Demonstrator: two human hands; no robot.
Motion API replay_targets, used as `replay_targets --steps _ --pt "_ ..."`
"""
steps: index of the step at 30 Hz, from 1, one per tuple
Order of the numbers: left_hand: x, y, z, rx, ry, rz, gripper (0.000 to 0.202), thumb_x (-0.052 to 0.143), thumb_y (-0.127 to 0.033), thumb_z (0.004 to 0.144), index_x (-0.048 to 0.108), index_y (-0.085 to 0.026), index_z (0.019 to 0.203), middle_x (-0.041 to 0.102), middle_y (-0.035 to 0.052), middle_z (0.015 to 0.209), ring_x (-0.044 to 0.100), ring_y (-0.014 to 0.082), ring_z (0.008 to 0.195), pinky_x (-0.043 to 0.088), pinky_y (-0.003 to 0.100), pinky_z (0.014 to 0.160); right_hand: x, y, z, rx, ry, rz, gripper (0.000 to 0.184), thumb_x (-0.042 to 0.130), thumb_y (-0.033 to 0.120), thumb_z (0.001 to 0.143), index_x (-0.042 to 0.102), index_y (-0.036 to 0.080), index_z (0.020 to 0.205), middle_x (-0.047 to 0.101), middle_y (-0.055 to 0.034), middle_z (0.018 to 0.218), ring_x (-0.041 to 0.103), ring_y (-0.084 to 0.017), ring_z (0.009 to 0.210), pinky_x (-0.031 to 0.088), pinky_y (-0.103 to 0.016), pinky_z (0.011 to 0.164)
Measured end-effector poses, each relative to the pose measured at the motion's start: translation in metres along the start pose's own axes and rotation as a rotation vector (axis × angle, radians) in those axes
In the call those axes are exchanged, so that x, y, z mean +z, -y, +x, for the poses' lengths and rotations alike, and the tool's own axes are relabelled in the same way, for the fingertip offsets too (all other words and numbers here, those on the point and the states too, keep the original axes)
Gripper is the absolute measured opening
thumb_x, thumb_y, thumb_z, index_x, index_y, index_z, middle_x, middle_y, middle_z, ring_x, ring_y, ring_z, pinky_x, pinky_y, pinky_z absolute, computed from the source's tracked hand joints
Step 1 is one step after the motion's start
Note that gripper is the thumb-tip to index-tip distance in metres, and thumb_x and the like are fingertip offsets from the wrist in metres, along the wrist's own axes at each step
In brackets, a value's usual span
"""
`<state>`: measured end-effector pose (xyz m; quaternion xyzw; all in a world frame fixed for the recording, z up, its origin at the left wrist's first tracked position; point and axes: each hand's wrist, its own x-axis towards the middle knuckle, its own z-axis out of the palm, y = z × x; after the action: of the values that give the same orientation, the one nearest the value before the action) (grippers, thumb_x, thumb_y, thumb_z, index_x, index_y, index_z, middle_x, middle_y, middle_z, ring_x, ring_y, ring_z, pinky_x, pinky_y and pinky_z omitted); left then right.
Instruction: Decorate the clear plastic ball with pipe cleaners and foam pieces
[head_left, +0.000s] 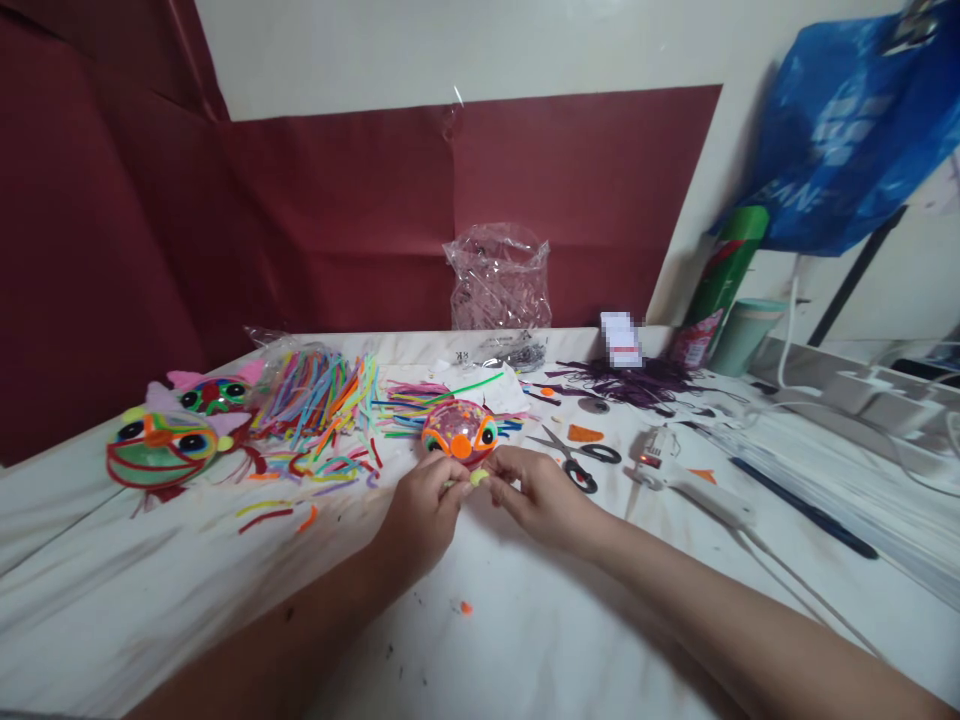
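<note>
Ball face (459,430) sat in the middle of the big worktop (570,640), just past the person's left hand (431,500) and right hand (536,490). Off to the left were two more faces, a green face (161,462) and a pink-eared face (216,397) behind it, and both looked almost done. The ball face looked only partly done. Its two eyes (488,434) were on, and so was its round orange nose (460,447). No ears or yellow puffs showed on it, so those seemed to be left, but the hands hid its bottom edge. Both hands pinched a little yellow bit (479,478) in their fingertips. It was hard to tell which one gripped tighter.
</note>
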<state>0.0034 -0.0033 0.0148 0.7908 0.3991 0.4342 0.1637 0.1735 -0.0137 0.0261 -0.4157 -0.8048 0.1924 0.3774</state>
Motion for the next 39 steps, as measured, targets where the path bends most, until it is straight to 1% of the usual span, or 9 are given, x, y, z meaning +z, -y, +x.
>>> replay_targets --steps 4,9,11,14,17,20,24,32,39 --pt "0.002 0.002 -0.001 0.086 0.014 0.068 0.016 0.045 -0.017 0.078 0.052 -0.019 0.064 0.052 -0.0008 0.063 0.050 0.0137 0.062 0.039 0.024 0.060 -0.002 -0.003 -0.001 -0.057 0.053 -0.070 0.011 0.047 0.013 0.079 0.051 0.018 0.070 0.055 -0.0004 0.063 0.047 -0.011 0.056 0.035 -0.021 0.053" --pt "0.002 0.004 -0.001 0.145 0.062 0.101 0.015 0.044 -0.015 0.078 0.050 -0.019 0.064 0.052 -0.0006 0.062 0.049 0.0140 0.060 0.039 0.025 0.058 0.001 -0.006 -0.002 -0.033 0.056 -0.081 0.011 0.048 0.013 0.077 0.051 0.018 0.068 0.053 0.0000 0.062 0.045 -0.011 0.055 0.033 -0.022 0.051" --pt "0.000 0.002 0.000 0.136 0.053 0.089 0.015 0.044 -0.016 0.077 0.050 -0.019 0.064 0.052 -0.0004 0.062 0.049 0.0141 0.060 0.039 0.025 0.058 0.003 -0.006 -0.001 0.041 0.064 0.008 0.010 0.049 0.017 0.078 0.052 0.018 0.069 0.054 0.0002 0.061 0.045 -0.011 0.054 0.034 -0.022 0.051" --pt "-0.004 -0.002 0.002 0.048 -0.022 0.023 0.013 0.046 -0.019 0.077 0.051 -0.019 0.064 0.051 -0.0006 0.063 0.049 0.0137 0.060 0.039 0.024 0.056 0.005 -0.005 0.002 0.159 0.057 0.282 0.005 0.054 0.022 0.075 0.054 0.017 0.073 0.055 0.0005 0.063 0.048 -0.012 0.056 0.037 -0.024 0.054" --pt "-0.004 -0.005 0.002 -0.067 -0.089 -0.097 0.013 0.048 -0.023 0.076 0.051 -0.018 0.065 0.050 -0.0014 0.063 0.048 0.0125 0.058 0.038 0.023 0.054 0.010 0.000 0.003 0.233 -0.006 0.520 0.012 0.060 0.028 0.072 0.054 0.017 0.072 0.056 0.0006 0.066 0.052 -0.012 0.058 0.041 -0.025 0.058" --pt "0.000 -0.006 -0.002 -0.129 -0.081 -0.201 0.016 0.048 -0.027 0.079 0.052 -0.018 0.067 0.051 -0.0016 0.063 0.049 0.0120 0.057 0.039 0.023 0.054 0.016 0.006 0.001 0.283 -0.066 0.594 0.022 0.061 0.038 0.074 0.056 0.017 0.071 0.057 0.0011 0.061 0.052 -0.012 0.057 0.042 -0.026 0.060" --pt "0.002 -0.005 -0.005 -0.103 -0.050 -0.230 0.019 0.047 -0.030 0.081 0.054 -0.017 0.068 0.055 0.0005 0.068 0.053 0.0137 0.065 0.042 0.025 0.062 0.023 0.009 -0.004 0.270 -0.140 0.624 0.029 0.058 0.046 0.077 0.056 0.017 0.073 0.057 0.0015 0.059 0.051 -0.012 0.057 0.041 -0.026 0.060" --pt "-0.001 -0.001 0.002 -0.090 0.012 -0.076 0.011 0.049 -0.021 0.076 0.054 -0.018 0.067 0.054 -0.0006 0.068 0.052 0.0139 0.065 0.040 0.024 0.060 0.013 -0.002 -0.001 0.172 -0.097 0.401 0.026 0.050 0.037 0.083 0.050 0.018 0.066 0.049 0.0029 0.057 0.046 -0.011 0.054 0.037 -0.024 0.054" --pt "-0.004 0.001 0.003 0.060 0.057 0.039 0.014 0.045 -0.018 0.079 0.052 -0.019 0.066 0.051 -0.0008 0.066 0.049 0.0143 0.065 0.039 0.025 0.062 0.002 -0.002 0.000 0.086 0.016 0.059 0.015 0.048 0.020 0.081 0.050 0.018 0.066 0.049 0.0035 0.056 0.041 -0.010 0.051 0.031 -0.021 0.049"
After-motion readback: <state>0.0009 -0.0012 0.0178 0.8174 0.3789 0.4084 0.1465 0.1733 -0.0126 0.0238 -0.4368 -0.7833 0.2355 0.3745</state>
